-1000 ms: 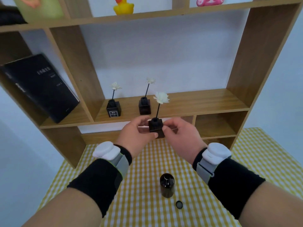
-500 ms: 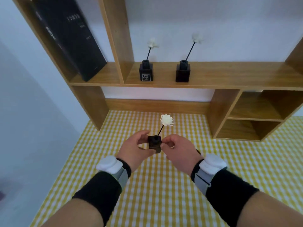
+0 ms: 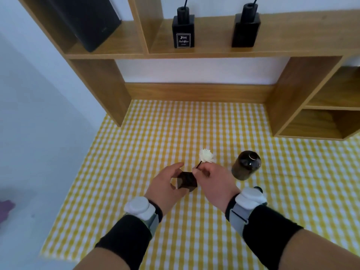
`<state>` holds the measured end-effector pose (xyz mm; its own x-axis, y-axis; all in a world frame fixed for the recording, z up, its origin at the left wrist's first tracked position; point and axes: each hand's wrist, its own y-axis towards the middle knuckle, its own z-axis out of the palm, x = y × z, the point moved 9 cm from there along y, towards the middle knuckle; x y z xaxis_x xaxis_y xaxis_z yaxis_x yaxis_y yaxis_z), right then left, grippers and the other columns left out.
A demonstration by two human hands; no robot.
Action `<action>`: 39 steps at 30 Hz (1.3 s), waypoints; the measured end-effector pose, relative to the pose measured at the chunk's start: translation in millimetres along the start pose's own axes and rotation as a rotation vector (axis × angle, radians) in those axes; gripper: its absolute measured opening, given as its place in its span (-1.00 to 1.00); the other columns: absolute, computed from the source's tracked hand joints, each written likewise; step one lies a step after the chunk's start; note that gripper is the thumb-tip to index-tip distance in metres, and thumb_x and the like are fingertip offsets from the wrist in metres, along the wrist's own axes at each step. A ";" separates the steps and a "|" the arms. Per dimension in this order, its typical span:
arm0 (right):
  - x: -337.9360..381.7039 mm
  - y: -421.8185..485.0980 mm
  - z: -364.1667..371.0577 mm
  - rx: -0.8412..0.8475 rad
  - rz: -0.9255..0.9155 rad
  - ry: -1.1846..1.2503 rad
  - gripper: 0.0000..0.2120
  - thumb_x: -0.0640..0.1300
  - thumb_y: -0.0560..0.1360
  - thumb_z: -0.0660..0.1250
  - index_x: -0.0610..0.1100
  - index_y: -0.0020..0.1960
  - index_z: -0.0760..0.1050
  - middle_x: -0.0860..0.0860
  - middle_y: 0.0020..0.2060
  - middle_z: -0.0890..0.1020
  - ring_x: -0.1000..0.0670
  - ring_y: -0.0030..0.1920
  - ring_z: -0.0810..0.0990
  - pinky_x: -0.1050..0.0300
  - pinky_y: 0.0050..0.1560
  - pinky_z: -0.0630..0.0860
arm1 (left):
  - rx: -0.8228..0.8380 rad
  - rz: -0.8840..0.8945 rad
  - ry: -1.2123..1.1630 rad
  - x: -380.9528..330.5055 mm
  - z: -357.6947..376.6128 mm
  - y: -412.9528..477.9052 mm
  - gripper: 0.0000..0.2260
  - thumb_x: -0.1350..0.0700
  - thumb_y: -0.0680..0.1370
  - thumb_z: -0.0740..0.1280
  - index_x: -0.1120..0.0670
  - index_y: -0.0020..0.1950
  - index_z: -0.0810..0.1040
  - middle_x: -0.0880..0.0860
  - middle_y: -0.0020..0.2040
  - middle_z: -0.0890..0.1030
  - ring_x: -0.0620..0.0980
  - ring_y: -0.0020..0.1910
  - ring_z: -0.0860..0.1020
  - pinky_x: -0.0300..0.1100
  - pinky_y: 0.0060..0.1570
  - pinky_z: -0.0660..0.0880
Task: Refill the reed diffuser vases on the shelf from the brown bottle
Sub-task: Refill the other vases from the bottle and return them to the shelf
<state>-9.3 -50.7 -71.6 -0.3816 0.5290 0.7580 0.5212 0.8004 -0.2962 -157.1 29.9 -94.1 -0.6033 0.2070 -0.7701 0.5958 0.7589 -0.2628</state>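
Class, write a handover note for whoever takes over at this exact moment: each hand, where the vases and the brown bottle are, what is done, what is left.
Left hand grips the black vase low over the tablecloth.
Right hand pinches its reed by the stem.
Brown bottle stands right of the hands, seemingly uncapped.
Labelled vase and plain vase stand on the shelf.
Done: one vase is off the shelf.
Left: lift out the reed, pour, return it. Whether the shelf vases are refilled cannot be told.

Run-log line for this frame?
left hand: holds black vase | right hand: pinches reed stem | brown bottle: upright, beside right hand | shelf: two vases
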 end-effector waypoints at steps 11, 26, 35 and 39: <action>-12.7 17.0 -20.0 0.000 0.005 -0.339 -0.71 0.01 0.64 0.19 -0.07 -0.23 0.40 0.03 -0.39 0.51 0.00 -0.37 0.49 0.12 -0.39 0.39 | 0.060 0.015 0.096 10.0 13.6 -3.8 -0.34 0.11 0.50 0.46 -0.28 0.49 0.27 -0.31 0.20 0.46 -0.30 -0.09 0.50 -0.42 -0.06 0.45; -14.5 3.8 26.5 0.252 -0.068 -0.333 -0.72 0.14 0.62 0.23 -0.08 -0.04 0.49 0.04 -0.27 0.54 0.06 -0.31 0.49 0.18 -0.37 0.33 | 0.085 0.099 0.145 6.6 21.9 -0.8 -0.31 0.02 0.49 0.48 -0.25 0.52 0.23 -0.31 0.17 0.50 -0.25 0.03 0.48 -0.34 0.05 0.41; -2.5 -15.2 27.1 0.324 -0.345 -0.373 -0.71 -0.17 0.61 0.24 -0.02 0.32 0.37 0.04 0.16 0.46 -0.07 0.01 0.55 0.01 0.00 0.54 | 0.099 0.096 0.166 9.7 24.0 3.6 -0.27 0.05 0.49 0.48 -0.28 0.54 0.18 -0.34 0.19 0.50 -0.30 -0.04 0.45 -0.27 0.11 0.44; -19.9 -4.9 11.7 0.287 -0.057 -0.310 -0.63 0.15 0.59 0.26 -0.04 0.28 0.34 0.01 -0.05 0.61 0.00 -0.14 0.63 0.10 -0.20 0.57 | 0.100 0.084 0.163 7.6 23.8 4.7 -0.25 0.03 0.48 0.48 -0.30 0.54 0.16 -0.32 0.18 0.52 -0.23 -0.05 0.46 -0.21 0.14 0.47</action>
<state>-13.3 -61.8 -92.0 -0.6377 0.5065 0.5803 0.2754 0.8536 -0.4422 -146.3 20.4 -115.0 -0.6219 0.3705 -0.6899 0.6928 0.6710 -0.2642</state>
